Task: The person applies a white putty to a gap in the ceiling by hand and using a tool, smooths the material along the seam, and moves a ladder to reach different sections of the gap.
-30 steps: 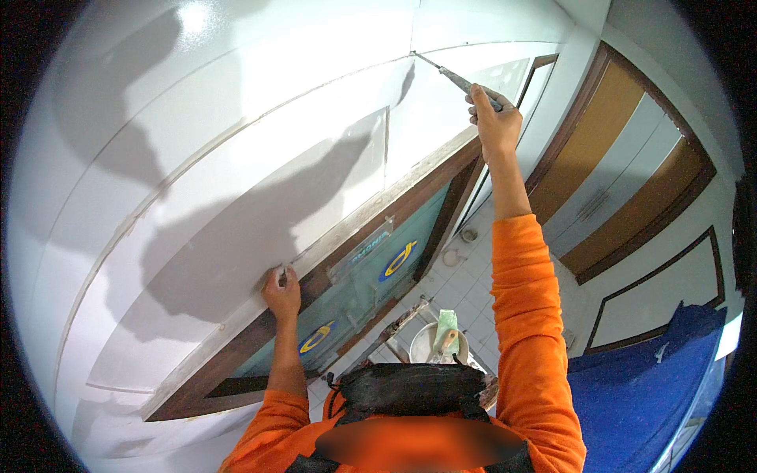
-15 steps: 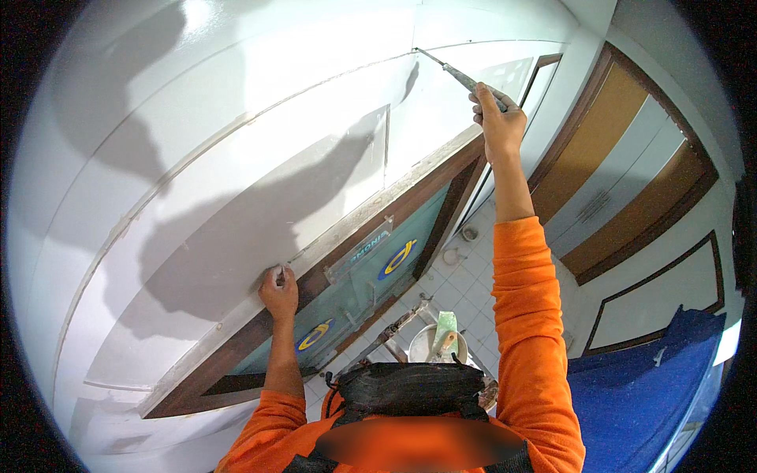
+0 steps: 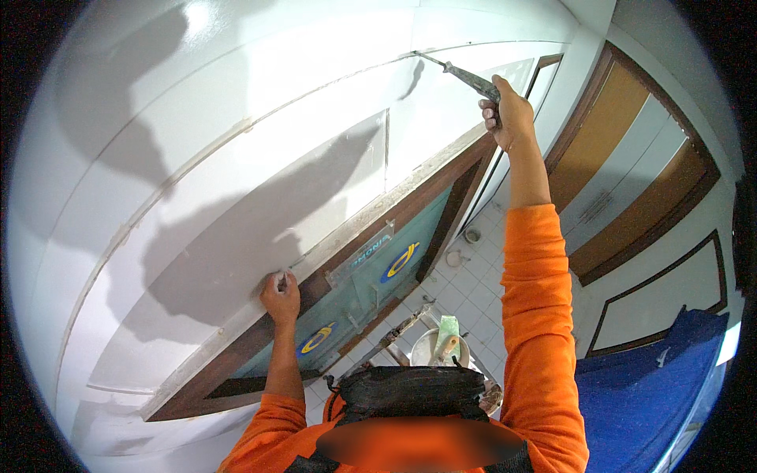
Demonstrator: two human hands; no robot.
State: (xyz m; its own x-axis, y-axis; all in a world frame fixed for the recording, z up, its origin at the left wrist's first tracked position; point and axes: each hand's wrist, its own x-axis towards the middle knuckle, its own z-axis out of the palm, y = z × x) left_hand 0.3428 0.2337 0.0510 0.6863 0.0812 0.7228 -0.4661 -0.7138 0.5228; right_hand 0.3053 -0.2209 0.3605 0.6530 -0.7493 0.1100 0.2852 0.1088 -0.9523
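Up at the far right, my right hand grips a screwdriver-like tool with a thick, smeared grey handle and a thin metal shaft. Its tip touches or nearly touches a dark seam running across the white wall panel. Lower on the left, my left hand is curled closed against the pale ledge above a brown door frame. Whether anything is inside those fingers is hidden. Shadows of my arm and the tool fall on the wall.
A glass door with blue and yellow emblems lies below the ledge. Under me stand a white bucket with a green piece and a wooden-handled tool, and a metal frame. A blue sheet hangs at right, near a brown-framed door.
My right hand has shifted a little right and down, and its grip has turned. The tool's tip stays close to the same spot on the seam. My left hand has barely moved.
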